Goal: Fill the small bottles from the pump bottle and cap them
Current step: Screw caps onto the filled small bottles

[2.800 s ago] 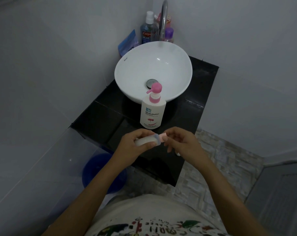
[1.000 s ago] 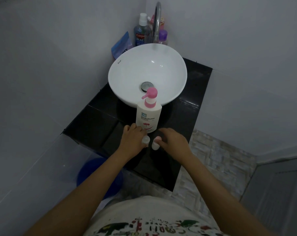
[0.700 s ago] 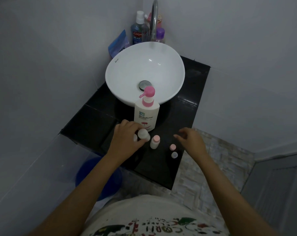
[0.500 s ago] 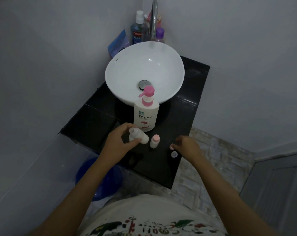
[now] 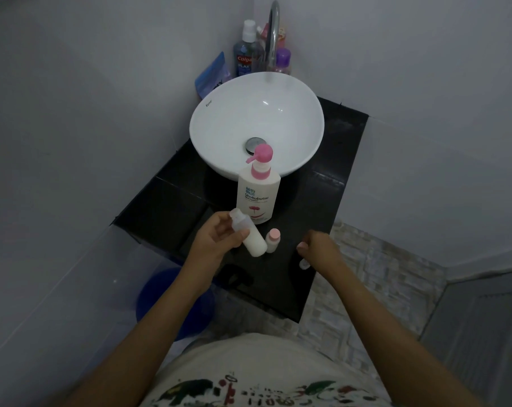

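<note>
Gripping a small uncapped bottle [image 5: 248,233] tilted above the black counter [image 5: 322,201], the left hand [image 5: 216,242] wraps its fingers around the neck end. The pump bottle [image 5: 258,193] stands just behind, against the white basin [image 5: 219,121]. A capped small bottle [image 5: 273,240] stands beside the held one. The right hand [image 5: 317,248] is curled near the counter's front edge; whether it holds anything, I cannot tell.

Left hand [image 5: 216,240] grips with curled fingers [image 5: 239,234]; right hand [image 5: 317,248] hovers, loosely closed.

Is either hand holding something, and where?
The left hand grips an uncapped small bottle around its middle. The right hand is curled; any hold is hidden.
</note>
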Demonstrator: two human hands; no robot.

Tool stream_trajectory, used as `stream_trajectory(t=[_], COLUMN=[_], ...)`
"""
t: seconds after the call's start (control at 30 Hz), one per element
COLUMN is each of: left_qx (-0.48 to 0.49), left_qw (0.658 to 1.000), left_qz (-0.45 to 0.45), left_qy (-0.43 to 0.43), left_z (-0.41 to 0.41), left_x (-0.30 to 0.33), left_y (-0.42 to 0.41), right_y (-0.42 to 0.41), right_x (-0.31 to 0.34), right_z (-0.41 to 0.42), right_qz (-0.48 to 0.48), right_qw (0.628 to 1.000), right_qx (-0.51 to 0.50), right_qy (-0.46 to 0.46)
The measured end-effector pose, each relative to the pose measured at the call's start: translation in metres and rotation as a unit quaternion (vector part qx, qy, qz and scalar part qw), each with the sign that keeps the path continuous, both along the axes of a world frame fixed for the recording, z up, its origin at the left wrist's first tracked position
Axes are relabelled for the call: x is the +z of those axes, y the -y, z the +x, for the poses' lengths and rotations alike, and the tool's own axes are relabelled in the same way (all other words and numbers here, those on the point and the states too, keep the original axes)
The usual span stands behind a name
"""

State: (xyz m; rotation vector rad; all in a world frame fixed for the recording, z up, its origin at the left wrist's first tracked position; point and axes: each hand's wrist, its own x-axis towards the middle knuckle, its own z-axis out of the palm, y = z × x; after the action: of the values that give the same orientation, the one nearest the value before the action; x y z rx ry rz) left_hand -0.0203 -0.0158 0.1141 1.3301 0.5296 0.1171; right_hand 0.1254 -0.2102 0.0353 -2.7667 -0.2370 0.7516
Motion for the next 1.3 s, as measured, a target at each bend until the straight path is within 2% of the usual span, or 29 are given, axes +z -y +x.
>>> stream_trajectory(t=[0.1,0.2,0.3,0.37,0.53,0.7,0.83,1.0,1.2,1.3], left_qx=[-0.017,-0.043,-0.056,-0.068,-0.112,-0.114,-0.104,-0.082,-0.077,-0.078], left_qw=[1.0,0.999,0.998,0.997,0.99,0.988,0.987,0.991,0.991,0.991], left_qz=[0.006,0.021,0.025,0.031,0.073,0.105,0.119,0.102,0.095,0.09], left_qy=[0.004,0.011,0.019,0.021,0.032,0.027,0.032,0.039,0.053,0.06], left_z=[-0.002,-0.005,-0.007,-0.009,-0.014,-0.018,-0.017,-0.015,-0.015,-0.015], left_x=[0.0,0.003,0.004,0.007,0.016,0.024,0.027,0.027,0.03,0.031], left_y=[0.0,0.0,0.003,0.005,0.007,0.007,0.009,0.009,0.008,0.009], right_y=[0.003,0.0,-0.007,-0.012,-0.02,-0.016,-0.014,-0.019,-0.011,-0.01], right_x=[0.023,0.064,0.106,0.127,0.142,0.144,0.144,0.139,0.147,0.146], right_z=[-0.006,-0.016,-0.029,-0.039,-0.051,-0.053,-0.053,-0.057,-0.056,-0.057], right_qz=[0.154,0.321,0.448,0.481,0.455,0.42,0.411,0.368,0.417,0.432], right_qw=[0.985,0.941,0.891,0.876,0.888,0.901,0.905,0.927,0.901,0.896], right_qx=[-0.068,-0.106,-0.068,-0.022,0.05,0.099,0.099,0.064,0.102,0.086], right_qy=[0.04,0.028,-0.008,-0.027,-0.047,-0.053,-0.053,-0.012,-0.055,-0.055])
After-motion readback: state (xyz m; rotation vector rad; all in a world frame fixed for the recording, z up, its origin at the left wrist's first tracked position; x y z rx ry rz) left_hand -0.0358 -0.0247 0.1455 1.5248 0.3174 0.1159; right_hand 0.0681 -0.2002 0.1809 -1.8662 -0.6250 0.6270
